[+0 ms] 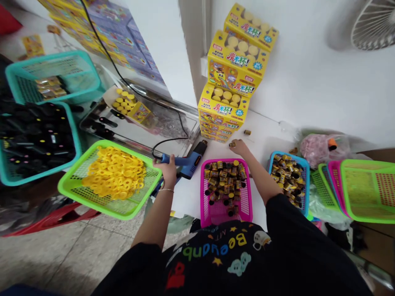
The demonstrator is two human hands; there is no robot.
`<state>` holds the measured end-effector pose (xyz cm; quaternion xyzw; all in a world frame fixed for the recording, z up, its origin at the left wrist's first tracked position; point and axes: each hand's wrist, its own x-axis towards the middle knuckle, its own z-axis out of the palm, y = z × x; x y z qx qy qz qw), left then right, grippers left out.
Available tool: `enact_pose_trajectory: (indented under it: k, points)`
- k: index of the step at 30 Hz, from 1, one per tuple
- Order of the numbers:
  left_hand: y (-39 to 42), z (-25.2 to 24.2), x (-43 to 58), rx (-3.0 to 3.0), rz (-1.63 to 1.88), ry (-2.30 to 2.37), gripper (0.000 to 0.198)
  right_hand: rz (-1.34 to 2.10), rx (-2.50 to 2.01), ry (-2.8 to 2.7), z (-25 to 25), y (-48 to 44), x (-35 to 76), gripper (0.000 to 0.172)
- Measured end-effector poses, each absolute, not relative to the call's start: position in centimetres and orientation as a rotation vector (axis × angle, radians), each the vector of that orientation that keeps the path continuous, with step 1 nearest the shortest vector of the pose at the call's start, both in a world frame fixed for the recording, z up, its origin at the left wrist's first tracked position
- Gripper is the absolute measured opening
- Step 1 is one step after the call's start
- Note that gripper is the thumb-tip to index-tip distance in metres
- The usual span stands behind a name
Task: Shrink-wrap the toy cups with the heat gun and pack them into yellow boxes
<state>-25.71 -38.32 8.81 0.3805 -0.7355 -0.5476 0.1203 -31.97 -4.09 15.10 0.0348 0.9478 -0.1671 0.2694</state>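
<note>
- Left hand (166, 166): fingers wrapped around the handle of the blue heat gun (193, 163); thumb on the upper side of the grip.
- Right hand (241, 149): fingertips narrowed on one small wrapped container (232, 144); trigger and fingertip detail is too small to tell.
- Governing relation: the held container lies to the right of the left fingers and slightly farther from the body. The dark nozzle stands between the two hands, to the left of the right fingertips, apart from the container.
- Axes: the handle runs crosswise from the left fingers to the gun body; the barrel slants forward and rightward, its nozzle toward the yellow display boxes (222, 117). The container appears to lie roughly crosswise; its exact angle cannot be confirmed.
- Nearer hand: a loose container (247, 132) rests on the table just beyond the right fingers, well apart from the left.
- Pose: left forearm reaches forward, back of the hand visible; right forearm slants inward, fingers directed left.
- Surroundings: the pink basket (211, 213) of containers sits bodyward of the right fingers; the green basket (153, 176) of yellow parts sits left of the left fingers.
</note>
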Motion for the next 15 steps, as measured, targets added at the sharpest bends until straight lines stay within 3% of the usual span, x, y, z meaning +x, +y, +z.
enact_pose_trajectory:
  k: [4,9,15]
  points:
    - [-38.5,10.6,-24.9,1.189,-1.495,-2.098,0.071,-0.59,0.157,2.531,11.7,-4.9,-34.3,0.043]
    - [-39.4,13.1,-21.9,1.17,-1.348,-2.056,0.05,-0.997,0.032,2.412,10.2,-2.9,-32.0,0.039]
    - [-39.3,13.8,-15.9,1.06,-1.236,-2.095,0.048,-1.286,-0.018,2.358,10.6,3.3,-31.9,0.054]
